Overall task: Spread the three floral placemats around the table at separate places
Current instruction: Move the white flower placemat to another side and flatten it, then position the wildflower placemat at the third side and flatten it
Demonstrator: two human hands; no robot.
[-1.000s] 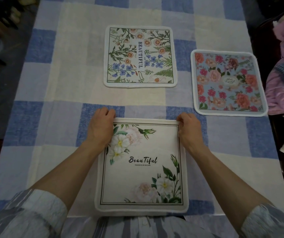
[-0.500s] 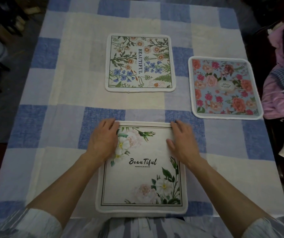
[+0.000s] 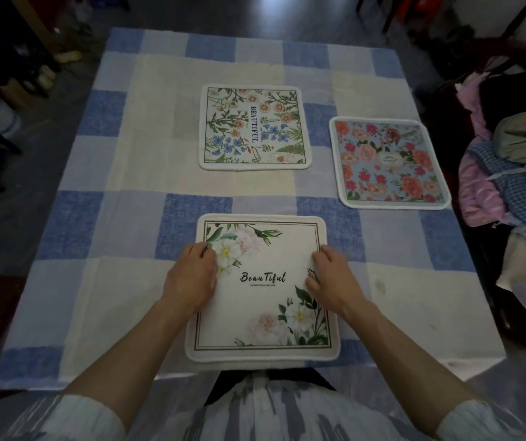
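Note:
Three floral placemats lie flat and apart on the checked table. The white one printed "BeauTiful" (image 3: 261,300) sits at the near edge in front of me. My left hand (image 3: 191,278) rests on its left side and my right hand (image 3: 331,278) on its right side, both palm down with fingers loosely bent, holding nothing. A wildflower placemat with "BEAUTIFUL" (image 3: 253,127) lies at the table's centre, farther away. A light-blue placemat with pink roses (image 3: 389,162) lies at the right edge.
A blue, white and cream checked tablecloth (image 3: 128,186) covers the table. A heap of clothes (image 3: 516,173) is piled on a chair just past the right edge. Dark floor and clutter (image 3: 16,90) lie to the left.
Both hands slid back from the near placemat's far corners toward me, onto its middle sides. The view tilted up, showing more of the table's far end.

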